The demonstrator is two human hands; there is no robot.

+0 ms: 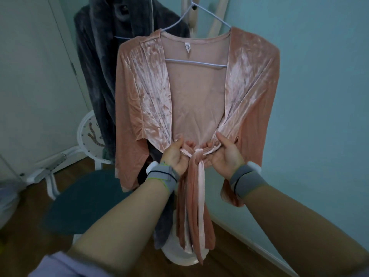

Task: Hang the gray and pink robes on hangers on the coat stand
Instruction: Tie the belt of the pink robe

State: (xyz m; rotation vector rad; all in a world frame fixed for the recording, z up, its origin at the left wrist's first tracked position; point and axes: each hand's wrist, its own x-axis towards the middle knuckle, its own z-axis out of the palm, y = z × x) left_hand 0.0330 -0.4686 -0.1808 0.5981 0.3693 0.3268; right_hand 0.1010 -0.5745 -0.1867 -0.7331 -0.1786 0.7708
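The pink velvet robe (195,100) hangs in front of me on a pale blue hanger (196,62) hooked on the cream coat stand (192,19). Its belt (196,154) is knotted at the waist, with two ends trailing down. My left hand (175,156) grips the belt to the left of the knot. My right hand (225,152) grips it to the right. Behind and to the left, the gray fluffy robe (95,62) hangs on the same stand on another hanger; its lower part is hidden by the pink robe.
A white stool with a round patterned seat (87,136) stands at the left behind the gray robe. A dark teal round cushion (87,198) lies lower left. The stand's white base (179,254) rests on the wooden floor. A blue wall is close on the right.
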